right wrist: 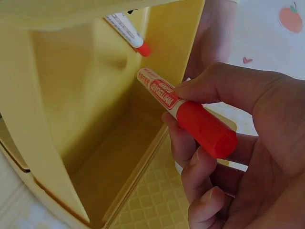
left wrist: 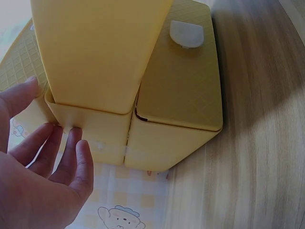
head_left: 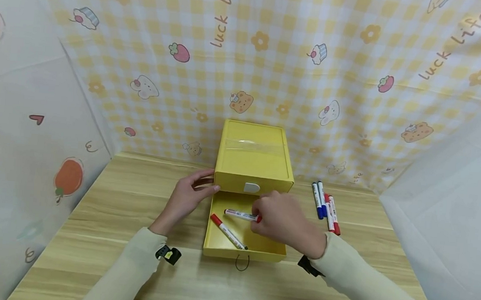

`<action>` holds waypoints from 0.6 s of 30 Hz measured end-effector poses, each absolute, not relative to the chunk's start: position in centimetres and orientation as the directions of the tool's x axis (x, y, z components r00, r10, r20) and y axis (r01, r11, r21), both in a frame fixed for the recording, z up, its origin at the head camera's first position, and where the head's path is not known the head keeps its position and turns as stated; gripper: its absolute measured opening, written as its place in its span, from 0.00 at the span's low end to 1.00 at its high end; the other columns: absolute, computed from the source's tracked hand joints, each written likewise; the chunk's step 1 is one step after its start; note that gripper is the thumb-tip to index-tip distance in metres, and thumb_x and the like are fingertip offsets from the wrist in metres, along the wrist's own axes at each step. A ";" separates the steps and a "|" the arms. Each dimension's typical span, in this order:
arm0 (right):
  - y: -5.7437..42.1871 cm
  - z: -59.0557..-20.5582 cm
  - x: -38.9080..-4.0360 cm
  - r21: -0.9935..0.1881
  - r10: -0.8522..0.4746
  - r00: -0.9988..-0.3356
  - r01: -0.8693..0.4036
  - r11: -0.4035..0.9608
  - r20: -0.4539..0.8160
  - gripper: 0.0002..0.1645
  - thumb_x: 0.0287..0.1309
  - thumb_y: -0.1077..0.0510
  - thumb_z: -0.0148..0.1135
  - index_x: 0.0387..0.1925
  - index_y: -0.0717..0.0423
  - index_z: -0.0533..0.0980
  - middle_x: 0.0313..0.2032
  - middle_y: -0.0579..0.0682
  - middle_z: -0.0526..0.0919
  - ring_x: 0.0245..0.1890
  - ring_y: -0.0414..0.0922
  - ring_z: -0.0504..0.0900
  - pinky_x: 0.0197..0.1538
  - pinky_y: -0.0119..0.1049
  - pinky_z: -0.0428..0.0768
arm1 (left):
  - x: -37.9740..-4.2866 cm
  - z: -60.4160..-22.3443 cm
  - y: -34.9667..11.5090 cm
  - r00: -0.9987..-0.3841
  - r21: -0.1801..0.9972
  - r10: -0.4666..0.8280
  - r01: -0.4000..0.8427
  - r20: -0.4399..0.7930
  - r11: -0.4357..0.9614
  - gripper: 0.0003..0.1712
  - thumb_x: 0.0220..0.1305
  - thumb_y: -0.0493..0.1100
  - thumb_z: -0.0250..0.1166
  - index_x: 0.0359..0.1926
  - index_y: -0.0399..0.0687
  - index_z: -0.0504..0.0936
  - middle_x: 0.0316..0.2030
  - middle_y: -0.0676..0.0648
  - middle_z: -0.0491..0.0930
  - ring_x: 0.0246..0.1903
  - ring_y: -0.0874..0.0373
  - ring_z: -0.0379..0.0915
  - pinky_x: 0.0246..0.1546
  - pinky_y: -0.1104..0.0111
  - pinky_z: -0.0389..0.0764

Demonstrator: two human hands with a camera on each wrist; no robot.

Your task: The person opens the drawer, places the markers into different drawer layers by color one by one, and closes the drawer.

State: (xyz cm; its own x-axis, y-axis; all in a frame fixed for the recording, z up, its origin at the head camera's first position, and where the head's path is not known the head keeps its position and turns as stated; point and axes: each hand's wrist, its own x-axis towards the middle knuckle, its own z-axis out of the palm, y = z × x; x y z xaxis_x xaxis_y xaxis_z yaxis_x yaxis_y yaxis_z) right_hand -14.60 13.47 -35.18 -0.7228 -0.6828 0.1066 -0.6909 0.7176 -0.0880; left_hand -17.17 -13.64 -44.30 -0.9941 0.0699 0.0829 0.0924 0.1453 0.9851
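Note:
A yellow drawer box (head_left: 254, 150) stands against the patterned cloth, its lower drawer (head_left: 266, 255) pulled out. My right hand (head_left: 283, 219) pinches a red whiteboard marker (right wrist: 164, 93) between thumb and fingers above that drawer, the red cap towards the palm. Another red-capped marker (head_left: 229, 232) lies slanted inside the drawer. At the box's left side is my left hand (head_left: 186, 195), fingers lightly bent and thumb near the front corner. The left wrist view shows its fingertips (left wrist: 74, 133) at the yellow side wall, with nothing held.
To the right of the box, two blue markers (head_left: 318, 201) and two red markers (head_left: 333, 214) lie together on the wooden table (head_left: 134, 212). The upper drawer's front has a white tab (head_left: 252, 187). A thin dark loop (head_left: 242, 263) hangs at the open drawer's front.

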 end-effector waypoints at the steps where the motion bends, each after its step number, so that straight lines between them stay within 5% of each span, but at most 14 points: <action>1: 13.3 -35.2 -14.7 -0.082 -0.687 -0.719 -0.694 0.715 0.099 0.17 0.53 0.55 0.77 0.17 0.44 0.77 0.17 0.37 0.65 0.17 0.35 0.60 0.17 0.30 0.53 | -17.2 -44.3 -13.7 -0.994 0.985 0.071 0.094 0.084 0.145 0.33 0.74 0.42 0.76 0.75 0.42 0.79 0.69 0.37 0.80 0.66 0.39 0.81 0.63 0.52 0.86; 11: 11.7 -35.8 -15.1 -0.045 -0.672 -0.741 -0.671 0.740 0.011 0.18 0.53 0.52 0.80 0.16 0.41 0.79 0.15 0.38 0.69 0.15 0.38 0.64 0.14 0.33 0.60 | -17.1 -44.2 -13.7 -0.993 0.987 0.076 0.099 0.090 0.129 0.33 0.74 0.41 0.76 0.75 0.41 0.79 0.69 0.37 0.81 0.65 0.39 0.81 0.62 0.54 0.86; 18: 10.8 -36.5 -15.5 -0.028 -0.651 -0.756 -0.651 0.759 -0.066 0.26 0.53 0.52 0.81 0.11 0.42 0.72 0.11 0.35 0.58 0.14 0.37 0.59 0.15 0.33 0.56 | -17.1 -44.3 -13.7 -0.993 0.987 0.076 0.101 0.092 0.127 0.33 0.74 0.41 0.76 0.76 0.41 0.79 0.70 0.37 0.80 0.66 0.39 0.81 0.62 0.54 0.86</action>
State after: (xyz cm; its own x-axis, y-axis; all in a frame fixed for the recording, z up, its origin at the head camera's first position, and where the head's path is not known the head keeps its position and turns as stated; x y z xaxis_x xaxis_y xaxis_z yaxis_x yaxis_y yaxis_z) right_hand -15.54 10.81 -36.54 -0.7563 -0.6509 -0.0659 -0.6506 0.7589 -0.0285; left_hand -17.12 -13.68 -44.25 -0.9929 0.0764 0.0915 0.1007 0.1268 0.9868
